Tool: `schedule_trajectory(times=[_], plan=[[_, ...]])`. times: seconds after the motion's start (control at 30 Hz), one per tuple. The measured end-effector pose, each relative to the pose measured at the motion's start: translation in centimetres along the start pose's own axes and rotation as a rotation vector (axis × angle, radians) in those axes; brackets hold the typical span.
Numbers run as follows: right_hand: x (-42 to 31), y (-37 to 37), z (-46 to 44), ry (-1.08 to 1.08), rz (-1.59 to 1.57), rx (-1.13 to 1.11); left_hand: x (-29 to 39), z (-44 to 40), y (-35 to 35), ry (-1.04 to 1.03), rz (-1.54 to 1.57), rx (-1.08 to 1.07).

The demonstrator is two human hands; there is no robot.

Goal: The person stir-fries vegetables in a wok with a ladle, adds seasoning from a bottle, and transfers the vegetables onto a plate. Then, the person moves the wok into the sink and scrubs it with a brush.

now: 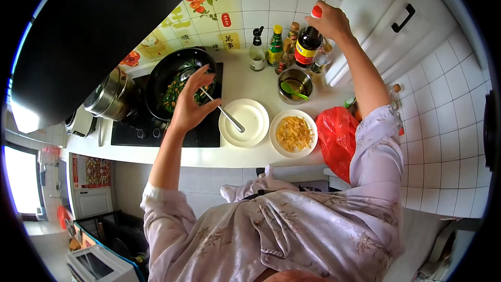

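Observation:
My right hand (332, 22) pinches the red cap (316, 12) on top of a dark soy sauce bottle (307, 47) with a yellow and red label, at the back of the counter. My left hand (194, 100) is open, thumb and fingers apart, above the near right side of a black wok (151, 86). Chopped greens with small orange bits (171, 94) lie in the wok. A metal ladle (225, 110) rests with its bowl in the wok, and its handle reaches over a white plate (254, 134). Part of the ladle is hidden behind my left hand.
Beside the soy sauce stand a clear bottle (257, 52), a green bottle (275, 47) and several others. A metal pot with a green spoon (293, 91), a bowl of yellow strips (295, 133) and a red plastic bag (336, 141) are nearer. A steel pot (112, 94) stands left.

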State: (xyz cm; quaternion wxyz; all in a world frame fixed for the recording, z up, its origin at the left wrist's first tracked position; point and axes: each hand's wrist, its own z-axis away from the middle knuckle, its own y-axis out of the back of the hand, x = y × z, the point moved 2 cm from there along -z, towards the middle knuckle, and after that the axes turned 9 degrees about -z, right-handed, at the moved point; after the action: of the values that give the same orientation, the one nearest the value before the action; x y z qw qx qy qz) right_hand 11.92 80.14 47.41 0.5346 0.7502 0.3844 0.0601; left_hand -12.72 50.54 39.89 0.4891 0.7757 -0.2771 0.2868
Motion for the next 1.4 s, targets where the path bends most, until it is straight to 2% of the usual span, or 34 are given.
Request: schedule_trajectory(times=[0.17, 0.37, 0.5, 0.57, 0.7, 0.93, 0.97, 1.2, 1.23, 1.33, 1.37, 1.4], plan=[[3.0, -3.4, -0.8, -0.176, -0.03, -0.013, -3.4, 9.0, 3.4, 0.189, -0.011, 0.086], [5.7, -7.6, -1.6, -0.224, 0.014, -0.039, -4.9, 17.5, 5.2, 0.428, 0.156, 0.285], [6.6, -9.4, -1.7, -0.261, -0.006, -0.071, -5.2, 20.7, 5.9, 0.498, 0.142, 0.377], [6.9, -10.0, -1.5, -0.353, -0.01, -0.114, -5.1, 21.6, 6.0, 0.519, 0.131, 0.407], [8.5, -12.3, -1.4, -0.35, 0.016, -0.048, -5.5, 23.0, 6.0, 0.515, 0.143, 0.454], [9.6, -14.6, -1.2, -0.38, -0.013, -0.159, -5.0, 24.3, 5.9, 0.566, 0.119, 0.507], [10.3, -15.1, -1.2, -0.357, 0.001, -0.101, -5.1, 24.8, 5.9, 0.565, 0.126, 0.516], [10.8, -14.6, -1.6, -0.321, 0.007, -0.213, -5.3, 27.4, 6.2, 0.605, 0.157, 0.546], [10.5, -14.0, -1.3, -0.353, 0.001, -0.27, -5.4, 27.7, 6.4, 0.609, 0.156, 0.55], [8.8, -12.4, -0.5, -0.448, 0.009, -0.228, -5.6, 28.7, 7.1, 0.613, 0.161, 0.555], [8.1, -12.7, 0.3, -0.294, -0.043, -0.098, -5.9, 29.2, 7.4, 0.608, 0.166, 0.55], [5.8, -12.7, 1.4, -0.225, -0.008, -0.121, -6.4, 29.8, 7.6, 0.608, 0.201, 0.561]])
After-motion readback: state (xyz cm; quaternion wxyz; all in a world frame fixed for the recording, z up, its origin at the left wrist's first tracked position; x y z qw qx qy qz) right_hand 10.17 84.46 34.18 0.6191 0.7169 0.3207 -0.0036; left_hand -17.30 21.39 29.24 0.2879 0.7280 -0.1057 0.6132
